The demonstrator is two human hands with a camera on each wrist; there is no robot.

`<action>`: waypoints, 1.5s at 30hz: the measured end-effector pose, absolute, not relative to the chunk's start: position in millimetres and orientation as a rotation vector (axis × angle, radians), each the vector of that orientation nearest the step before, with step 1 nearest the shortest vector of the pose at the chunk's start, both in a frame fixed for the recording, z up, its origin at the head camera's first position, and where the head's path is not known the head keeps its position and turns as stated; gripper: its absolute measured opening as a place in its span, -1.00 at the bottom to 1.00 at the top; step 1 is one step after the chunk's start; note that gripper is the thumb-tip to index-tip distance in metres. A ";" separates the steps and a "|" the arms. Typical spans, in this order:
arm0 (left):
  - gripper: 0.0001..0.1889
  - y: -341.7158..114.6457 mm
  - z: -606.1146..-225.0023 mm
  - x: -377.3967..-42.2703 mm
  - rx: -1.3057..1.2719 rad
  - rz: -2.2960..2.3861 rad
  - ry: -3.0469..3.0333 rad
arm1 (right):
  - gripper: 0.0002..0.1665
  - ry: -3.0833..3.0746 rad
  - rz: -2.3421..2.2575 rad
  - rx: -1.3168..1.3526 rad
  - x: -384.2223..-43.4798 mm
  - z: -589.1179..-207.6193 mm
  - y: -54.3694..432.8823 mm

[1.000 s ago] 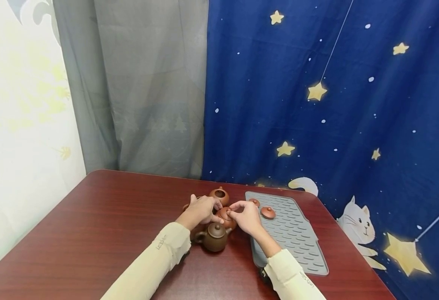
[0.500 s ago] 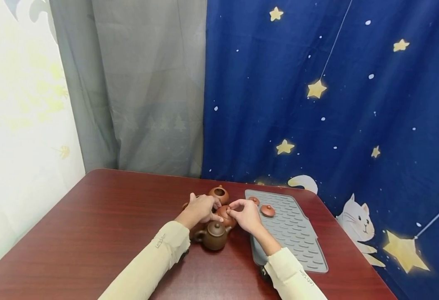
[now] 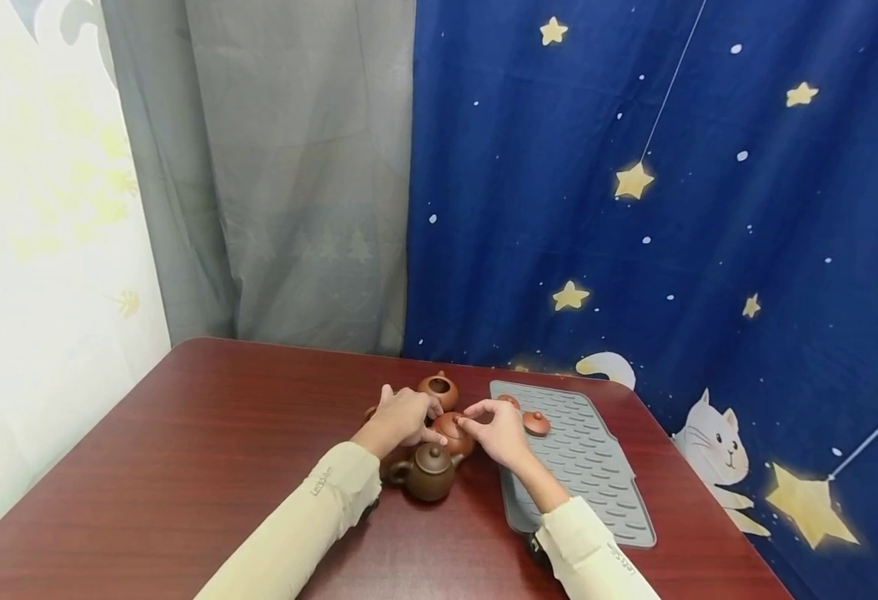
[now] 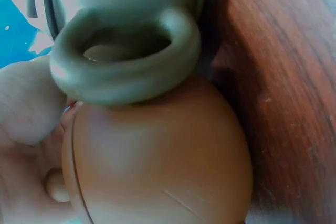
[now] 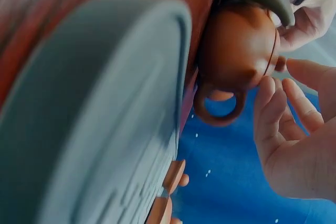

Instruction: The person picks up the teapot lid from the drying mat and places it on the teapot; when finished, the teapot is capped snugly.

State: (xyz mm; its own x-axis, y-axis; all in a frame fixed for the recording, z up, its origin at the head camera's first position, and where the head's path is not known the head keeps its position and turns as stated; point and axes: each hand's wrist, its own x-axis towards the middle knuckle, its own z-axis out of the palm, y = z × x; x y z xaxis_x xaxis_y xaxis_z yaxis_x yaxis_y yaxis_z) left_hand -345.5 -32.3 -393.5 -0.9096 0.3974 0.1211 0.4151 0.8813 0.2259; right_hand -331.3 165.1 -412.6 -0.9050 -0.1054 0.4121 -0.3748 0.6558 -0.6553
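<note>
A reddish-brown clay teapot (image 3: 463, 444) stands between my hands, its lid seated. My right hand (image 3: 504, 433) is at the lid, thumb and fingertips close around its small knob (image 5: 281, 64). From the other side my left hand (image 3: 404, 418) holds the same teapot, thumb and fingers spread around it. Just in front is a dark brown teapot (image 3: 428, 475) with its lid on; its loop handle (image 4: 126, 85) shows large in the left wrist view. Another lidded orange-brown teapot (image 4: 168, 156) sits below my left wrist, mostly hidden in the head view.
Behind the hands stands a lidless teapot (image 3: 427, 383). A grey ridged mat (image 3: 596, 475) lies to the right, bearing a red-brown lid (image 3: 536, 424) and a smaller-looking lid (image 3: 509, 401). The dark red table (image 3: 221, 442) extends left; curtains hang behind it.
My right hand has shifted very slightly to the right, with its fingertips still at the lid knob. The left hand and the teapots stay in place.
</note>
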 end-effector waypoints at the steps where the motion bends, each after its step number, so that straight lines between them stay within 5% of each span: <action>1: -0.53 -32.5 -392.8 -344.9 -0.652 -0.370 -2.975 | -0.90 -2.540 1.105 0.368 -331.4 -412.2 166.8; 23: -0.51 -38.9 -390.7 -347.6 -0.698 -0.336 -2.958 | -0.88 -2.574 1.068 0.174 -342.4 -409.1 221.0; 33: -0.59 -64.4 -379.6 -349.4 -0.668 -0.605 -2.903 | -0.86 -2.587 1.031 0.063 -346.1 -410.1 246.3; 45: -0.47 -95.5 -384.0 -351.7 -0.554 -0.742 -2.910 | -0.76 -2.676 0.985 -0.014 -350.8 -408.4 268.7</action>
